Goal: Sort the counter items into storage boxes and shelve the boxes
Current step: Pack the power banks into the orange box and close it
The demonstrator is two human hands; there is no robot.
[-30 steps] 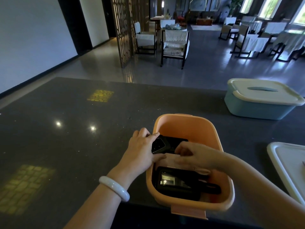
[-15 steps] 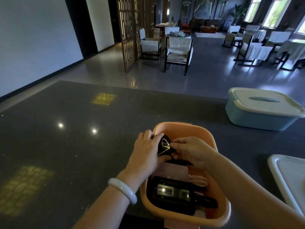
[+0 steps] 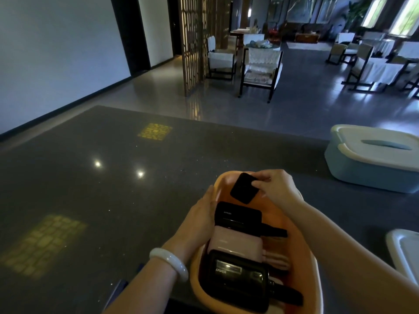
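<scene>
matte black rounded-square pad [image 3: 244,188] between right hand [image 3: 277,189] fingers [image 3: 260,184]

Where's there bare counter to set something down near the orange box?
The dark counter left of the orange box lies bare. A narrower strip runs between it and the lidded blue box. Inside the orange box it's crowded: power banks, both hands, only the far end free.

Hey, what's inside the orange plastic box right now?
The orange plastic box holds two black power banks and a pink one between them. The right hand holds a small black square item above. The floor of the box is hidden.
</scene>
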